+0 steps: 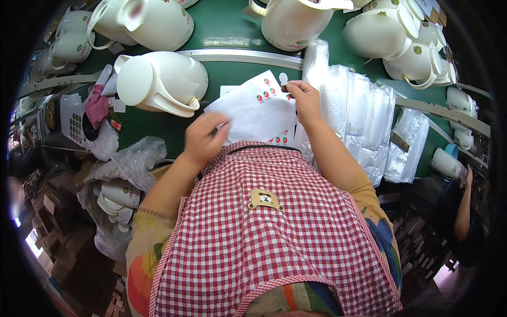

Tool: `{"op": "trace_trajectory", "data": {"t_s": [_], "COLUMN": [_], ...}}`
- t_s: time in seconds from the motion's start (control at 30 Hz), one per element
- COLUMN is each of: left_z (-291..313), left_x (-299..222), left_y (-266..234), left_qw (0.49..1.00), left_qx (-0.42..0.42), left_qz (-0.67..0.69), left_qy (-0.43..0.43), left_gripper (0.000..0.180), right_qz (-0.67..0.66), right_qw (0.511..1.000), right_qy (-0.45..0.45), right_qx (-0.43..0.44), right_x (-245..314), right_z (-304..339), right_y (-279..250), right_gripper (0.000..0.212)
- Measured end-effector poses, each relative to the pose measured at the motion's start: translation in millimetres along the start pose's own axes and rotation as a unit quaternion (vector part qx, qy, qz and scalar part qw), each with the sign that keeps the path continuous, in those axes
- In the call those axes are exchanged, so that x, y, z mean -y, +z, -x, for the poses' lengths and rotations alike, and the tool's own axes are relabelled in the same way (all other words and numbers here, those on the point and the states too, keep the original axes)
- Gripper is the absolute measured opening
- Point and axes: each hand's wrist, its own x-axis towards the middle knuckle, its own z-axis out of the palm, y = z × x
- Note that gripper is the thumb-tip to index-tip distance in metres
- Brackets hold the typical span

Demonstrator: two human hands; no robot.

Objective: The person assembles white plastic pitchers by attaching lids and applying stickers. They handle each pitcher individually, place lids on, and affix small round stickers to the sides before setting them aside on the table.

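A white sheet (253, 113) with several round red-and-green stickers lies on the green table in front of me, with more printed paper under its near edge. My right hand (306, 100) is closed in a pinch at the sheet's right side, holding a small pale round sticker (284, 79) by its lower edge. Over the sheet's left edge is my left hand (206, 136), smeared by motion, so its fingers cannot be read clearly. Beyond it a cream plastic kettle (179, 74) lies on its side, its handle toward me.
Stacks of clear plastic bags (346, 105) lie to the right. More cream kettles (298, 24) stand along the far side, beyond a metal rail (248, 57). Crumpled plastic wrap (129, 164) hangs at the left edge. Another person's arm (463, 211) shows at the far right.
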Motion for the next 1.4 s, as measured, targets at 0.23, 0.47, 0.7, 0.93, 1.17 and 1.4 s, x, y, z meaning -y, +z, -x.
{"op": "trace_trajectory", "data": {"t_s": [0.23, 0.47, 0.7, 0.93, 1.17, 1.4], "left_z": [28.9, -48.1, -83.4, -91.8, -98.3, -104.8], "left_x": [25.2, -18.4, -28.1, 10.3, 14.4, 15.9], "left_y": [-37.9, -84.6, -81.9, -35.2, -27.0, -22.3], "left_qw": [0.939, 0.88, 0.742, 0.728, 0.751, 0.758], "left_qx": [-0.11, -0.176, -0.201, -0.184, -0.166, -0.162], "left_qz": [0.229, 0.416, 0.538, 0.541, 0.531, 0.523], "left_qy": [-0.232, -0.15, -0.345, -0.378, -0.355, -0.354], "left_gripper": [0.04, 0.016, 0.03, 0.031, 0.03, 0.027], "right_qz": [0.06, 0.264, 0.261, 0.271, 0.38, 0.505], "right_qw": [0.996, 0.899, 0.849, 0.791, 0.776, 0.618], "right_qy": [-0.053, -0.347, -0.435, -0.208, -0.484, -0.567], "right_qx": [0.034, 0.045, 0.149, 0.507, 0.138, 0.202], "right_x": [9.7, 59.5, 97.2, 60.7, 84.6, 76.3], "right_z": [16.8, 43.2, 74.3, 106.8, 50.9, 30.0], "right_y": [12.5, 41.5, 49.5, 82.0, 62.0, 62.3], "right_gripper": [0.013, 0.007, 0.011, 0.008, 0.008, 0.013]}}
